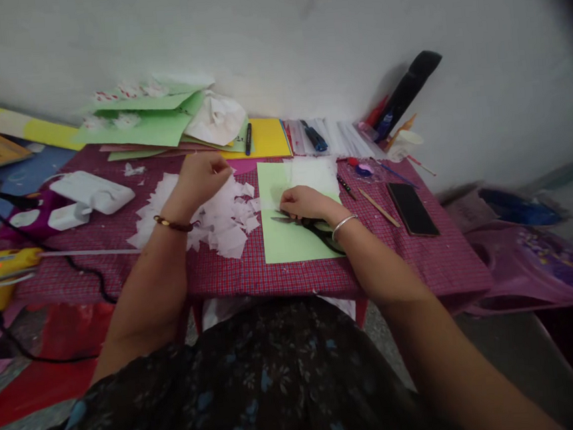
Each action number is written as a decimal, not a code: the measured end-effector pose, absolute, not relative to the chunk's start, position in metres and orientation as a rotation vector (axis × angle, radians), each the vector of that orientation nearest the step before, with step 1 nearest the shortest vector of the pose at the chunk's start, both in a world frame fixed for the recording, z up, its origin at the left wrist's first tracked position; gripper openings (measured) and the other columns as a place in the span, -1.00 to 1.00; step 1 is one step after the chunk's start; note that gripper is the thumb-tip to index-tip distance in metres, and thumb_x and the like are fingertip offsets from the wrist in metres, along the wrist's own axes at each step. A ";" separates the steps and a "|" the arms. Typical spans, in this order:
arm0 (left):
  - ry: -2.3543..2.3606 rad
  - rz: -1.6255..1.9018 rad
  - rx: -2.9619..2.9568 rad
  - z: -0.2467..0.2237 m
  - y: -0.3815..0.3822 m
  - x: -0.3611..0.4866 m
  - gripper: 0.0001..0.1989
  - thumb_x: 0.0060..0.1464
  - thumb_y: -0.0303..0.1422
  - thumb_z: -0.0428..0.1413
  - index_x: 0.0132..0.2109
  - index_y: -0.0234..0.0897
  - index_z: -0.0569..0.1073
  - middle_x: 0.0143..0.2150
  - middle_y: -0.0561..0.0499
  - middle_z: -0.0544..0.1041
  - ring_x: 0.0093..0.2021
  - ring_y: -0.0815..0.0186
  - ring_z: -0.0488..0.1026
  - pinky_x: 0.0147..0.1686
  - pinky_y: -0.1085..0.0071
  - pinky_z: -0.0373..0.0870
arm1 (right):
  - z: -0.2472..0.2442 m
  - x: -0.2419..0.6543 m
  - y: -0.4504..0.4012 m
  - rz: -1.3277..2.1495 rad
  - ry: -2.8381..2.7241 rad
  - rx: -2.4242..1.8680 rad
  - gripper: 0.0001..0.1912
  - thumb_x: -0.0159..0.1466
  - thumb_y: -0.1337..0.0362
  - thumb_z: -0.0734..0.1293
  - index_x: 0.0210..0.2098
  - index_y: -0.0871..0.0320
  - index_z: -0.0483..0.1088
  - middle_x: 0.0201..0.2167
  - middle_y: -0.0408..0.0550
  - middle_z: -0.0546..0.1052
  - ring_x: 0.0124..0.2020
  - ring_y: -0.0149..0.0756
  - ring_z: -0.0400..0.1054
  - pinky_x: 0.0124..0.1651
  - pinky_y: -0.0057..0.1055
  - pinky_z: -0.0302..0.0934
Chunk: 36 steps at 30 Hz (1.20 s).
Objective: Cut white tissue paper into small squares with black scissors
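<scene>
My left hand (206, 176) is closed in a pinch above a loose pile of cut white tissue-like pieces (230, 223). Whatever sits between its fingertips is too small to name. On a light green sheet (289, 245) lies a pair of black-handled scissors (324, 235), blades pointing left and slightly apart. My right hand (306, 203) is over the scissors, its fingers curled together beside the blades and the wrist above the handles. What these fingers hold, if anything, is hidden. A stack of thin white squares (315, 169) lies on the sheet's far part.
A yellow glue gun (5, 270) with a glue stick and cable lies left, near a white device (92, 192). Green folded sheets (148, 120) and a marker (248, 139) are behind. Right are a phone (413, 208), a wooden stick (379, 207) and a pencil (346, 187).
</scene>
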<state>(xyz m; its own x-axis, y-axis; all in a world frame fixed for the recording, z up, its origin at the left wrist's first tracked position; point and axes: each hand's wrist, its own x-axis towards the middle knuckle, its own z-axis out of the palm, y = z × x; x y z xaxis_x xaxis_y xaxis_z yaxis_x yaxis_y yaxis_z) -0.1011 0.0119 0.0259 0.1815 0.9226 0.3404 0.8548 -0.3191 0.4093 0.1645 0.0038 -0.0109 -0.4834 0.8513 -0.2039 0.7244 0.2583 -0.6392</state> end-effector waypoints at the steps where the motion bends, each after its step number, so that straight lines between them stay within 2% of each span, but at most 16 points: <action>1: 1.644 0.720 2.363 0.021 0.012 -0.096 -0.77 0.13 -0.30 0.07 -0.27 -0.33 0.57 -0.33 -0.04 0.59 -0.31 0.28 0.47 -0.25 0.34 0.31 | -0.011 0.167 0.005 1.000 -2.365 -1.503 -0.81 0.23 0.38 0.27 -0.51 0.18 0.40 -0.64 -0.11 0.46 -0.66 -0.41 0.26 -0.47 -0.36 0.05; 3: 1.425 0.520 2.477 0.010 0.012 -0.087 -0.77 0.09 -0.36 0.07 -0.19 -0.33 0.57 -0.30 -0.05 0.61 -0.30 0.29 0.47 -0.25 0.37 0.32 | -0.010 0.169 0.006 0.937 -2.399 -1.526 -0.79 0.22 0.37 0.28 -0.55 0.18 0.40 -0.65 -0.10 0.47 -0.66 -0.41 0.24 -0.45 -0.35 0.04; 5: 1.266 0.377 2.581 -0.001 0.012 -0.078 -0.70 0.01 -0.42 0.08 -0.10 -0.34 0.57 -0.18 -0.10 0.61 -0.21 0.25 0.47 -0.18 0.35 0.33 | -0.008 0.169 0.006 0.876 -2.415 -1.539 -0.79 0.22 0.37 0.28 -0.54 0.18 0.42 -0.64 -0.10 0.48 -0.65 -0.41 0.24 -0.43 -0.34 0.03; 8: 1.203 0.295 2.651 -0.011 0.011 -0.066 -0.73 -0.04 -0.44 0.10 -0.16 -0.32 0.59 -0.15 -0.13 0.60 -0.15 0.20 0.46 -0.14 0.31 0.32 | -0.007 0.166 0.006 0.773 -2.409 -1.541 -0.81 0.22 0.38 0.26 -0.49 0.18 0.46 -0.61 -0.09 0.48 -0.60 -0.38 0.24 -0.41 -0.33 0.02; 12: 1.458 0.285 2.617 -0.004 0.009 -0.062 -0.83 0.03 -0.41 0.05 -0.34 -0.29 0.55 -0.32 -0.10 0.58 -0.29 0.20 0.45 -0.25 0.29 0.30 | -0.010 0.163 0.006 0.653 -2.357 -1.521 -0.82 0.23 0.41 0.25 -0.38 0.20 0.50 -0.53 -0.06 0.51 -0.48 -0.30 0.29 -0.33 -0.32 0.05; 18: 2.125 0.323 2.468 0.030 -0.003 -0.080 -0.71 0.13 -0.45 -0.05 -0.14 -0.35 0.55 -0.17 -0.24 0.57 -0.10 0.04 0.47 -0.14 0.18 0.35 | -0.014 0.150 0.009 0.566 -2.302 -1.454 -0.78 0.29 0.38 0.23 -0.19 0.21 0.51 -0.34 -0.01 0.58 -0.31 -0.23 0.39 -0.22 -0.33 0.16; 23: 2.216 0.213 2.392 0.037 -0.010 -0.083 -0.64 0.16 -0.47 -0.09 -0.05 -0.45 0.54 -0.09 -0.36 0.57 -0.02 -0.10 0.50 -0.04 0.09 0.37 | -0.009 0.112 0.023 0.469 -2.378 -1.354 -0.73 0.24 0.30 0.35 -0.06 0.17 0.47 -0.09 0.07 0.54 -0.15 -0.16 0.41 -0.10 -0.29 0.22; 25: 2.188 0.228 2.396 0.036 -0.010 -0.084 -0.63 0.16 -0.47 -0.10 -0.05 -0.49 0.54 -0.10 -0.39 0.57 -0.04 -0.11 0.51 -0.05 0.08 0.38 | -0.010 0.096 0.031 0.463 -2.365 -1.404 -0.71 0.16 0.24 0.44 -0.13 0.17 0.47 -0.11 0.09 0.53 -0.18 -0.12 0.40 -0.12 -0.27 0.24; 27: 2.153 0.261 2.411 0.035 -0.010 -0.086 -0.64 0.15 -0.47 -0.09 -0.06 -0.49 0.54 -0.10 -0.39 0.58 -0.03 -0.09 0.50 -0.05 0.09 0.39 | -0.013 0.086 0.039 0.468 -2.306 -1.485 -0.81 0.12 0.27 0.46 -0.27 0.16 0.46 -0.22 0.08 0.54 -0.24 -0.11 0.39 -0.16 -0.26 0.24; 29: 2.127 0.320 2.429 0.034 -0.008 -0.089 -0.64 0.14 -0.47 -0.08 -0.03 -0.46 0.53 -0.05 -0.36 0.57 0.03 -0.07 0.46 0.00 0.09 0.37 | -0.016 0.082 0.046 0.462 -2.253 -1.514 -0.94 0.14 0.36 0.40 -0.39 0.14 0.41 -0.34 0.03 0.52 -0.29 -0.14 0.38 -0.20 -0.28 0.22; 32: 2.100 0.483 2.442 0.032 -0.004 -0.091 -0.63 0.16 -0.41 -0.05 0.06 -0.34 0.49 0.10 -0.27 0.52 0.14 -0.02 0.37 0.08 0.13 0.30 | -0.017 0.086 0.049 0.458 -2.178 -1.481 -0.89 0.23 0.37 0.28 -0.44 0.12 0.33 -0.42 -0.06 0.48 -0.35 -0.21 0.34 -0.25 -0.32 0.20; 34: 1.981 0.671 2.409 0.031 0.000 -0.088 -0.69 0.20 -0.30 -0.03 -0.04 -0.29 0.51 0.01 -0.22 0.55 0.05 0.06 0.41 0.03 0.20 0.30 | -0.014 0.091 0.044 0.466 -2.130 -1.431 -0.86 0.30 0.30 0.22 -0.41 0.11 0.29 -0.43 -0.10 0.44 -0.36 -0.26 0.32 -0.28 -0.36 0.20; 36: 1.778 0.834 2.323 0.031 0.003 -0.083 -0.68 0.24 -0.19 -0.05 -0.28 -0.28 0.49 -0.25 -0.14 0.55 -0.19 0.16 0.43 -0.15 0.27 0.31 | -0.008 0.095 0.036 0.478 -2.102 -1.380 -0.83 0.33 0.24 0.19 -0.39 0.10 0.25 -0.44 -0.14 0.41 -0.38 -0.30 0.30 -0.29 -0.39 0.20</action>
